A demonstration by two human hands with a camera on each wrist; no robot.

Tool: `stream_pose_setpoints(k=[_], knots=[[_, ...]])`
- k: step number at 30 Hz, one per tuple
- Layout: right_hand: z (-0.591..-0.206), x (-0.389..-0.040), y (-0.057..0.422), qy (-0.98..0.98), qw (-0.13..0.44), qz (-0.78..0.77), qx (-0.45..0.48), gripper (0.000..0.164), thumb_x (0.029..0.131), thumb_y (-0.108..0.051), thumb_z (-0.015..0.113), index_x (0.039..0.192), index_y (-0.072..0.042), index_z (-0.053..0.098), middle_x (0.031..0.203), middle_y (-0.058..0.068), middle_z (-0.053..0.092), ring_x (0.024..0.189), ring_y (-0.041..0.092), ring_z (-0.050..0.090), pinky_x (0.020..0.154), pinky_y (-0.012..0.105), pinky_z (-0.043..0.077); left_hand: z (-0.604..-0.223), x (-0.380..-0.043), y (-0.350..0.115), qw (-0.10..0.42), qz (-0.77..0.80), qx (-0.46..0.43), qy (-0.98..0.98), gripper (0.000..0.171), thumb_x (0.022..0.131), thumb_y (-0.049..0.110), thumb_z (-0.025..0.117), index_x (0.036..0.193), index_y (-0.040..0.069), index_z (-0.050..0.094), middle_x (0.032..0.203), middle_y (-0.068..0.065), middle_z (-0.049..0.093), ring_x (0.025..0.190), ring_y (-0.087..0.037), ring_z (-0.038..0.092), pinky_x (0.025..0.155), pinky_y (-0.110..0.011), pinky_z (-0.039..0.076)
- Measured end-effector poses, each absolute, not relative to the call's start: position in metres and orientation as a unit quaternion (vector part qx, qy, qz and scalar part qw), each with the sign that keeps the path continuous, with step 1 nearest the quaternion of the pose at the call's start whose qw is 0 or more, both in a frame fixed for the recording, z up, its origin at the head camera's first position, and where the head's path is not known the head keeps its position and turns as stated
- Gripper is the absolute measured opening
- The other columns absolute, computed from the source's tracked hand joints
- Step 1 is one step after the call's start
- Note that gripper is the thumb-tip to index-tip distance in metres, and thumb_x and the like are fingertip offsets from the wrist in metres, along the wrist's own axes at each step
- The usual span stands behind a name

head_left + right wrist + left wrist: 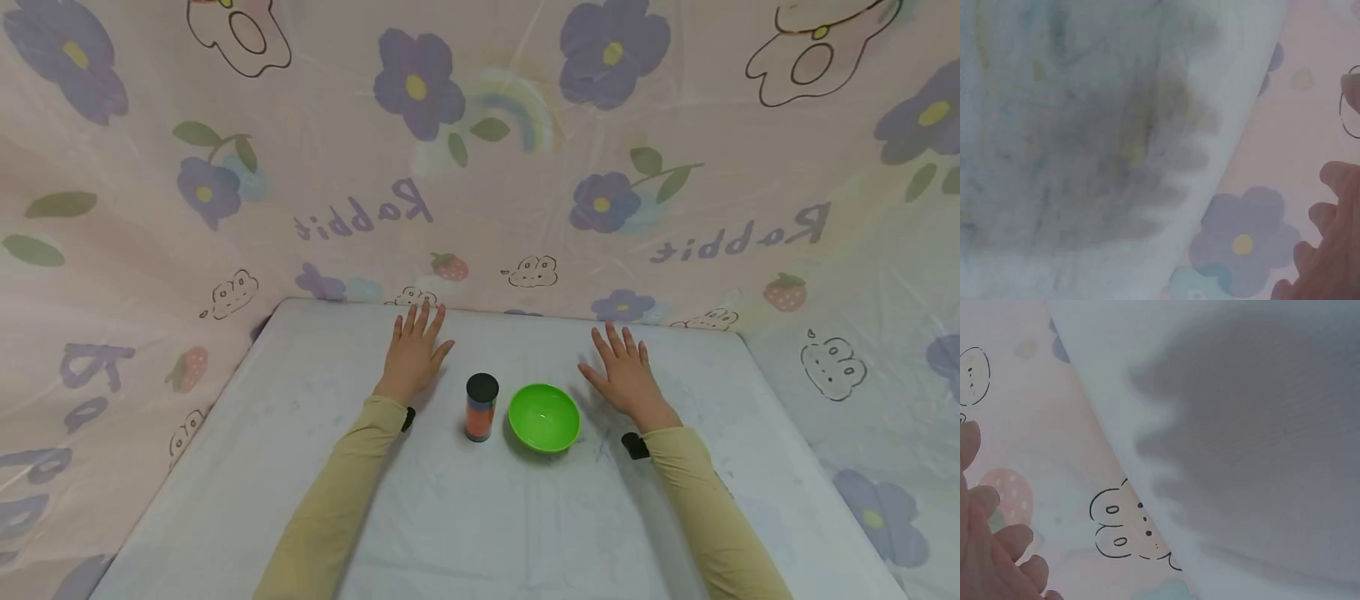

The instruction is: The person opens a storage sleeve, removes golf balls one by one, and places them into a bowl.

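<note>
A small cylindrical jar (480, 408) with a black lid and orange-red contents stands upright near the middle of the table. Just right of it sits a bright green bowl (544, 419), with a small gap between the two. My left hand (411, 354) is spread over the table, left of and beyond the jar, holding nothing. Its fingers also show at the lower left of the left wrist view. To the right of and beyond the bowl, my right hand (624, 377) has its fingers spread and holds nothing. Both hands cast shadows on the tabletop.
The white-covered table (450, 517) meets a printed curtain (495, 208) at the back and both sides. Each wrist carries a small black device, one (635, 446) by the right sleeve and one (408, 418) by the left.
</note>
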State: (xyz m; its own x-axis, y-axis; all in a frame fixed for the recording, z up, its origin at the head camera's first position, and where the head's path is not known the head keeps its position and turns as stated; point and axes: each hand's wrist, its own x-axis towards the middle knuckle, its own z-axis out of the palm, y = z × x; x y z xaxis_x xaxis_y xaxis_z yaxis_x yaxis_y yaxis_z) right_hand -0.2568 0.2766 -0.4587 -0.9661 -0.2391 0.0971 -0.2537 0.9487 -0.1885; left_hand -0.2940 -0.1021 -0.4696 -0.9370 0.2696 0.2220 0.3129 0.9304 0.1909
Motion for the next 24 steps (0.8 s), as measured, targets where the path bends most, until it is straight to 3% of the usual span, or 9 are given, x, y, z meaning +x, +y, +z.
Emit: stream_pose_setpoints(k=[6, 10, 15, 24], knots=[[-0.455, -0.257, 0.275, -0.982, 0.062, 0.111, 0.143, 0.077, 0.097, -0.048, 0.05, 0.154, -0.008, 0.015, 0.157, 0.022, 0.008, 0.143, 0.039, -0.001, 0.11, 0.059, 0.005, -0.464, -0.291, -0.106, 0.104, -0.147, -0.162, -0.97, 0.066, 0.101, 0.045, 0.041, 0.153, 0.012, 0.019, 0.157, -0.018, 0.012, 0.143, -0.036, 0.01, 0.114, -0.049, 0.005], [-0.453, -0.257, 0.273, -0.974, 0.097, 0.121, 0.164, 0.075, 0.096, -0.04, 0.056, 0.152, -0.004, 0.021, 0.153, 0.027, 0.018, 0.14, 0.043, 0.012, 0.109, 0.061, 0.012, -0.46, -0.288, -0.108, 0.102, -0.186, -0.168, -0.963, 0.067, 0.1, 0.044, 0.046, 0.153, 0.01, 0.022, 0.156, -0.018, 0.014, 0.143, -0.035, 0.009, 0.114, -0.05, 0.008], [-0.447, -0.255, 0.269, -0.96, 0.133, 0.156, 0.191, 0.069, 0.094, -0.029, 0.062, 0.147, 0.001, 0.03, 0.146, 0.029, 0.029, 0.132, 0.047, 0.029, 0.105, 0.06, 0.023, -0.455, -0.285, -0.111, 0.096, -0.257, -0.174, -0.946, 0.069, 0.099, 0.04, 0.051, 0.153, 0.011, 0.021, 0.154, -0.019, 0.022, 0.141, -0.036, 0.018, 0.112, -0.051, 0.015], [-0.438, -0.248, 0.263, -0.948, 0.104, 0.233, 0.192, 0.059, 0.095, -0.027, 0.06, 0.144, -0.002, 0.037, 0.143, 0.02, 0.037, 0.128, 0.04, 0.039, 0.101, 0.056, 0.034, -0.447, -0.276, -0.117, 0.086, -0.353, -0.16, -0.918, 0.071, 0.095, 0.038, 0.058, 0.153, 0.016, 0.023, 0.152, -0.014, 0.03, 0.139, -0.032, 0.027, 0.111, -0.048, 0.023]])
